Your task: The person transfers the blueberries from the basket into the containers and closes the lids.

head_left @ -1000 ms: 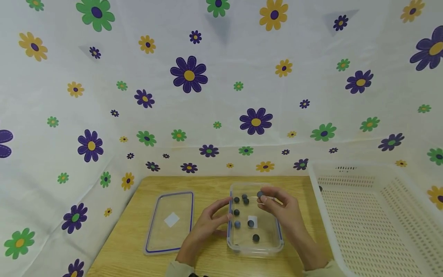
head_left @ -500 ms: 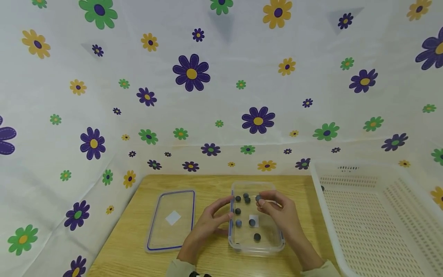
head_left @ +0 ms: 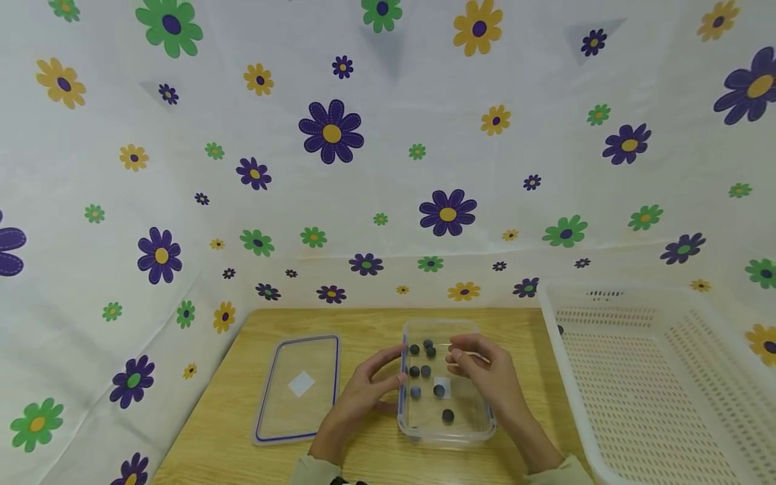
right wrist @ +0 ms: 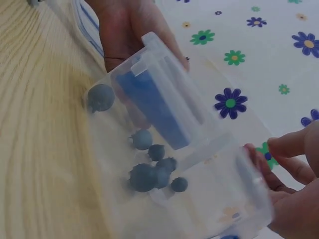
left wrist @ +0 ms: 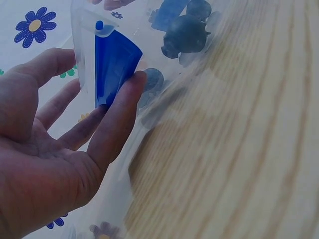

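A clear plastic box (head_left: 469,404) with blue side clips stands on the table in the head view and holds several blueberries (head_left: 448,415). From its left, my left hand (head_left: 366,387) rests spread fingertips on the wall. In the left wrist view that hand's fingers lie at the blue clip (left wrist: 112,64). My right hand (head_left: 488,370) is over the box's right side, fingers lightly bent, with nothing between them. A gap shows between its thumb and fingers in the right wrist view. One blueberry (head_left: 426,371) lies near the middle left of the box.
To the left, a clear lid (head_left: 297,417) with a blue seal and a white square lies flat on the table. A large white perforated basket (head_left: 642,377) stands at the right, with a dark berry (head_left: 560,330) by its far left corner. Flower-patterned cloth (head_left: 388,168) hangs behind.
My right hand has let go of the blueberry it was pinching, which now lies in the box among the others. That hand has shifted slightly left; my left hand has stayed at the box wall.
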Motion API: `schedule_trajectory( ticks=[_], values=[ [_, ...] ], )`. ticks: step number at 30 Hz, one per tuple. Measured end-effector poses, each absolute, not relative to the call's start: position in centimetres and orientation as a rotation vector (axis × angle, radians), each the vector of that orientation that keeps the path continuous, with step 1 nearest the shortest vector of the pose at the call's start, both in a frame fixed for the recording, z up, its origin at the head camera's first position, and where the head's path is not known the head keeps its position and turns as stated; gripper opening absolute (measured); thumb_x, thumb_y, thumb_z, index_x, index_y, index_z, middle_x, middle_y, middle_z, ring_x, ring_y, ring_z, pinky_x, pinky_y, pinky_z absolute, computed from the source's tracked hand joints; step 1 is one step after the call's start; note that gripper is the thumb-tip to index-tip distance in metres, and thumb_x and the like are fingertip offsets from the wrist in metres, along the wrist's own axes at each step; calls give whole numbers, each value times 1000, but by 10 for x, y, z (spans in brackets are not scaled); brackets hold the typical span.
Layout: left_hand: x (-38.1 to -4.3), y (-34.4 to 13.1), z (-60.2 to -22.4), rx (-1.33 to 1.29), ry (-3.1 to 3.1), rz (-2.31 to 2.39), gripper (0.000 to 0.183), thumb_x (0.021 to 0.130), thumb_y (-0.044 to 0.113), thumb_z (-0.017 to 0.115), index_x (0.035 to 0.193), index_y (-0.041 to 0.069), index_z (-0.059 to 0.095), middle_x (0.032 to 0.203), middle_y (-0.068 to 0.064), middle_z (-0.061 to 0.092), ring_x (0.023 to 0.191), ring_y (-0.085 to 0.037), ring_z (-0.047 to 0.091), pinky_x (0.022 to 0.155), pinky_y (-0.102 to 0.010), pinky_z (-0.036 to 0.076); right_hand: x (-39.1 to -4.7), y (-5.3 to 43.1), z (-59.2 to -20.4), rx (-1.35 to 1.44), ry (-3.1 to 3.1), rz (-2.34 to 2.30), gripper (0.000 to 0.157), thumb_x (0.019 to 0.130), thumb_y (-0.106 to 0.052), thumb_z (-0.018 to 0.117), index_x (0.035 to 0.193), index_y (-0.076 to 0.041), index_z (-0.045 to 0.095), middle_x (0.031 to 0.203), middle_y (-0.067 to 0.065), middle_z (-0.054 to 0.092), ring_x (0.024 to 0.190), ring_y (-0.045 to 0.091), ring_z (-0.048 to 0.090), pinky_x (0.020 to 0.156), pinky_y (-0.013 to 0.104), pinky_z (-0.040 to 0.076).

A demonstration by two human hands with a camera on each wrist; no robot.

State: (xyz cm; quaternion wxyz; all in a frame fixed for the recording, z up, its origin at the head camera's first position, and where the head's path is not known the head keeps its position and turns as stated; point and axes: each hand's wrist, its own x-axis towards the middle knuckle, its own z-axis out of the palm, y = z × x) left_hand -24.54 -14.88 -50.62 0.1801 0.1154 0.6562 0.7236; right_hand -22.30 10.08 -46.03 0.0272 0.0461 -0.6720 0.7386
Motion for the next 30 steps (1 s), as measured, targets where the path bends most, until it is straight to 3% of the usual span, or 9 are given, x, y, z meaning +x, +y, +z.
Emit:
schedule_trajectory(
  ticks=[10, 17, 22, 30],
  values=[
    [-247, -148, -507, 354, 1849, 2043, 61, 100, 17, 69, 156, 13, 45, 164, -12, 31, 123, -43, 60, 81, -55, 61, -193, 129, -390, 496, -2005, 2213, 31, 104, -9, 61, 129, 8, 58, 123, 18, 64, 108, 26, 69, 91, 42, 60],
    [-246, -148, -507, 333, 1863, 2050, 59, 100, 14, 68, 155, 13, 46, 163, -14, 32, 122, -42, 61, 80, -54, 62, -186, 177, -341, 506, -2065, 2031, 30, 105, -12, 60, 132, 2, 59, 128, 17, 62, 112, 24, 67, 91, 36, 60],
    [-246, -149, -509, 336, 1864, 2053, 59, 100, 16, 69, 155, 14, 47, 163, -15, 32, 123, -42, 60, 80, -54, 62, -200, 213, -336, 488, -2101, 1909, 31, 104, -9, 61, 134, 0, 59, 126, 10, 66, 108, 16, 69, 87, 27, 60],
    [-246, -150, -510, 343, 1854, 2058, 58, 100, 16, 68, 154, 15, 48, 163, -14, 32, 123, -42, 60, 81, -55, 61, -227, 260, -346, 477, -2242, 1679, 34, 104, -6, 60, 137, 0, 57, 124, 1, 66, 105, 6, 69, 82, 21, 60]
  ],
)
